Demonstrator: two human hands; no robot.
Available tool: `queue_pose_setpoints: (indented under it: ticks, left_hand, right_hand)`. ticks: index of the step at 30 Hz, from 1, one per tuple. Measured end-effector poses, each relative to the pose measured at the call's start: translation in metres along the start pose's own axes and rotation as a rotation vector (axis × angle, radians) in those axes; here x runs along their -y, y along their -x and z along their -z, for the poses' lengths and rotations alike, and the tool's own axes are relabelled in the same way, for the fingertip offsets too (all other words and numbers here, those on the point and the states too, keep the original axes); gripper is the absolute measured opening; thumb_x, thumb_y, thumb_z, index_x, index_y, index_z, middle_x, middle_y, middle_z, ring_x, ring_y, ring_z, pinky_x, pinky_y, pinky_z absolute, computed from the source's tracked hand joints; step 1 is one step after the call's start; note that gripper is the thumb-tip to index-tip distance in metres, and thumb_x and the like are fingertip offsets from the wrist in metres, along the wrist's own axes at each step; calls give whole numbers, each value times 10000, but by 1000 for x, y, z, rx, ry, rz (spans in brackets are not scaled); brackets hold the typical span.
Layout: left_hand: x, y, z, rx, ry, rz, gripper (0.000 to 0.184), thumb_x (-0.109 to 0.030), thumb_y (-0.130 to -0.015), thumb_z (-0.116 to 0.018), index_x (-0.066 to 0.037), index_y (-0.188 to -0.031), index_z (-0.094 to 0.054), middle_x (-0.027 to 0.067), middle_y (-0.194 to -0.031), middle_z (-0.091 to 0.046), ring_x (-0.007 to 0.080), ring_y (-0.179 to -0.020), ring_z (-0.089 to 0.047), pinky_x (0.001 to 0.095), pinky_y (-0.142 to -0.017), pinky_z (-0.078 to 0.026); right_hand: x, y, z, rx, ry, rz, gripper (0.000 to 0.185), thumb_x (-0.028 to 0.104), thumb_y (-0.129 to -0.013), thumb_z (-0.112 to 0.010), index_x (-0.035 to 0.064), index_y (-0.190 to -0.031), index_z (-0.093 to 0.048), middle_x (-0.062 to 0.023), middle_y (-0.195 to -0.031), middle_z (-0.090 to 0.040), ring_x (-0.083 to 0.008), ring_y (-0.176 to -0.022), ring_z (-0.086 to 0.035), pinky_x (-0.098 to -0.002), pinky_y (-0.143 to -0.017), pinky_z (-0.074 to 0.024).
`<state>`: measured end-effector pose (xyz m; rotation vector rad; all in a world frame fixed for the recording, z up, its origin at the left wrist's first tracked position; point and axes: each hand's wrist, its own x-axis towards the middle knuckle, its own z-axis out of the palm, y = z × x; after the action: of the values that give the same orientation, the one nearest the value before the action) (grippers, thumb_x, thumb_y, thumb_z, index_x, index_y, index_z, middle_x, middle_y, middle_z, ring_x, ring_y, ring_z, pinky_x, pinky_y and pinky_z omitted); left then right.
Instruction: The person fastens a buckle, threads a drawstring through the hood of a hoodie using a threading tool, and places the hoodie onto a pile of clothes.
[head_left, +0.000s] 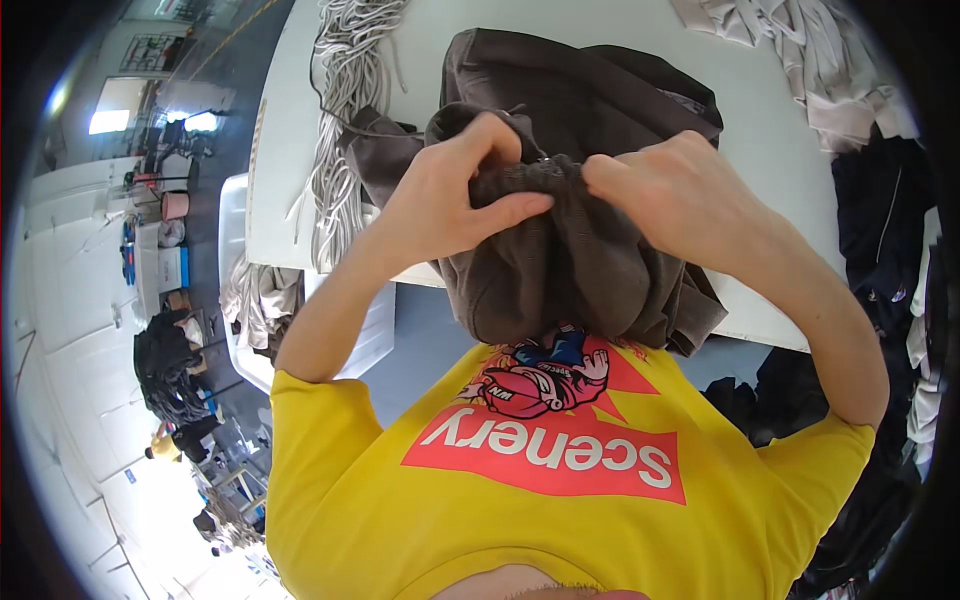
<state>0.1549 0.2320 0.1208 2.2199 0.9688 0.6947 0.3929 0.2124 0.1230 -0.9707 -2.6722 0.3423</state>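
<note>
A dark brown garment (590,110) lies bunched on the white table (760,140), and part of it hangs over the near edge. My left hand (450,190) grips a gathered, ribbed band of the fabric, with the thumb along its near side. Just to the right, my right hand (680,190) is closed on the same band, its fingertips pinching the fabric. The two hands are a short gap apart. A dark cord runs leftwards from the garment.
A bundle of pale cords (345,130) lies at the table's left. Light garments (790,50) are at the back right, and black clothing (885,210) is along the right edge. A white bin (375,335) holding cloth stands below the table's left side.
</note>
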Motion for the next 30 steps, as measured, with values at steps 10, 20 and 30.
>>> queue_pose_setpoints:
  ticks: [10,20,30]
  left_hand:
    - [16,36,69,200,-397,34,415,-260,-708,-782,-53,-557,-456,120,-466,-400,301,-416,-429,338,-409,-324]
    - [63,81,126,10,-369,44,341,-82,-890,-540,17,-596,-400,109,-501,-352,215,-442,-343,327,-451,-263]
    - [138,90,129,-158,-556,-57,138,0,-841,-560,23,-705,-571,117,-713,-614,284,-831,-649,315,-688,-494]
  right_hand:
    - [-8,20,14,-40,-106,48,151,7,-734,-622,38,-781,-482,-106,-606,-551,-301,-568,-562,-362,-500,-433]
    - [-12,55,24,64,-214,-117,127,13,-784,-632,23,-821,-511,-159,-628,-548,-334,-569,-556,-371,-513,-428]
    - [-10,68,12,47,-297,-197,106,24,-808,-620,21,-819,-515,-157,-630,-541,-326,-550,-543,-366,-504,-408]
